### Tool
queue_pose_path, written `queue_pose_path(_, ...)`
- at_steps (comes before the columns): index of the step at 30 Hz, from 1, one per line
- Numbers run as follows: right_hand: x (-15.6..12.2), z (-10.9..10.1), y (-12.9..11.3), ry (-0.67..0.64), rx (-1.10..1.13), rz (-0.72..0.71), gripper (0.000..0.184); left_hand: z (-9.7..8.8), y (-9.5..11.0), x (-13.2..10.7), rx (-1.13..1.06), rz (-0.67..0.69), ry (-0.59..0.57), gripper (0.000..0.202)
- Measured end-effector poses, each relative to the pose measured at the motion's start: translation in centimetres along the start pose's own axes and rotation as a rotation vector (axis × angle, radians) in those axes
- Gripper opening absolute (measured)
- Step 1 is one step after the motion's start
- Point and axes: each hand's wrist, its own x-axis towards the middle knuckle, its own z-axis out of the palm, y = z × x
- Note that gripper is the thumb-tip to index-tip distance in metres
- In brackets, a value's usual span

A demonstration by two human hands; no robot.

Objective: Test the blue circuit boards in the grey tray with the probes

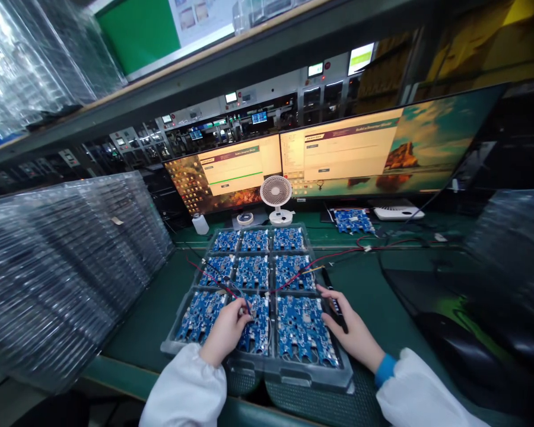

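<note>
A clear plastic tray holds blue circuit boards in rows of three. My left hand is over the front row, its thumb and forefinger pinched on the end of a thin cable against the front middle board. The fingertips partly hide that cable end. At the tray's right edge, my right hand holds a slim black pen-like tool between thumb and fingers, beside the front right board. Red and black wires cross the middle row.
Stacked clear trays stand at the left. Behind are a small white fan, a white bottle, a tape roll, two monitors and another blue board. A black mouse lies at the right. A shelf runs overhead.
</note>
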Motion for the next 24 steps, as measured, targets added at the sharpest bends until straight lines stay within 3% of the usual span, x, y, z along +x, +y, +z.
queue_pose_path(14, 0.1, 0.0, 0.3, 0.016, -0.087, -0.029, 0.028, -0.4, -0.4, 0.3, 0.063, 0.071, -0.035, 0.007)
queue_pose_path(18, -0.2, 0.2, -1.1, 0.028, -0.169, -0.094, 0.023, -0.4, 0.0, 0.1, 0.086, 0.092, -0.058, 0.01)
queue_pose_path(20, -0.8, 1.2, -3.0, -0.071, -0.269, -0.218, 0.021, -0.2, 0.1, -0.1, 0.072, 0.079, -0.051, 0.011)
queue_pose_path(22, -1.5, 2.8, -5.3, -0.312, -0.393, -0.385, 0.03, 0.0, 0.1, -0.3, 0.084, 0.063, -0.028, 0.01)
queue_pose_path(24, -2.1, 4.8, -7.6, -0.51, -0.482, -0.465, 0.034, 0.0, 0.0, -0.6, 0.097, 0.049, 0.01, 0.013)
